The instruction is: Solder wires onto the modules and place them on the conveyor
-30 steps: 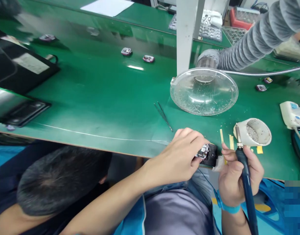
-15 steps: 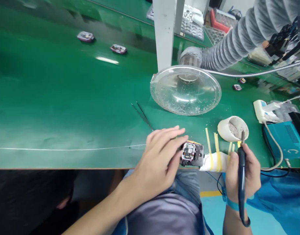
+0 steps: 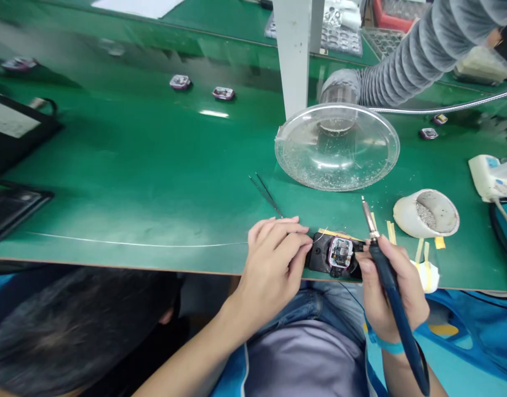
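Note:
My right hand (image 3: 396, 289) grips a soldering iron (image 3: 386, 267) with a dark blue handle, its metal tip pointing up and away, above the green tabletop. Pinched in my left hand (image 3: 278, 253) is a thin solder wire (image 3: 174, 245); a short curved end sticks out past the fingertips, and the long part trails left across the table. Between my hands, a small open watch-like device (image 3: 341, 252) with a bare circuit board sits in a black fixture (image 3: 318, 255) at the table edge. The iron's tip is apart from the board.
A clear fume hood (image 3: 338, 165) on a grey hose (image 3: 396, 71) stands beyond my hands. Tweezers (image 3: 267, 197) lie near my left hand. A white cup (image 3: 410, 215) of grey bits is at right. A co-worker's head (image 3: 71, 325) is at lower left.
My right hand has brought the soldering iron from the white cup leftward, beside the fixture. The solder wire's end now shows past my left fingers. The view has shifted left.

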The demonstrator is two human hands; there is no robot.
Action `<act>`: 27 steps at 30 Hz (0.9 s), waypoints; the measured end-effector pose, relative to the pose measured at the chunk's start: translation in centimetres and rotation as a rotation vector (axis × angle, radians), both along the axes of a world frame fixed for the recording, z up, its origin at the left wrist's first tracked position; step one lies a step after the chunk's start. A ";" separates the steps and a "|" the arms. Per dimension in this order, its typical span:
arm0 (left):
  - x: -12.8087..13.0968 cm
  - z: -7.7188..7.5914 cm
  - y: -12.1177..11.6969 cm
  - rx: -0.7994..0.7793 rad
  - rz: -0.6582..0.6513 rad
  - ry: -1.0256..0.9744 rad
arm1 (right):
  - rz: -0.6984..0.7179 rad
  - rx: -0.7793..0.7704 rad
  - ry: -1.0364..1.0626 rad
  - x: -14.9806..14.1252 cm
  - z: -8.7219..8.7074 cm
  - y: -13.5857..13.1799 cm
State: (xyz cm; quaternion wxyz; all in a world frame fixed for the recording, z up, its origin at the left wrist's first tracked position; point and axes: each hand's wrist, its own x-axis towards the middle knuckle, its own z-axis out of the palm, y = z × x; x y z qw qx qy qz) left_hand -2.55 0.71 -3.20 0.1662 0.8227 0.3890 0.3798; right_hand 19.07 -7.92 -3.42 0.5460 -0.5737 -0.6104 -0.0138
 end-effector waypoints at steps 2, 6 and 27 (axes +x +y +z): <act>0.0 -0.1 -0.2 0.027 0.004 -0.065 | 0.027 0.009 0.014 0.2 -0.4 0.1; 0.3 -0.3 -0.9 0.108 -0.016 -0.153 | -0.013 0.076 -0.003 0.8 -0.8 -0.2; 0.7 0.0 -1.3 0.114 -0.053 -0.122 | 0.004 0.172 0.326 -0.8 -0.8 -0.4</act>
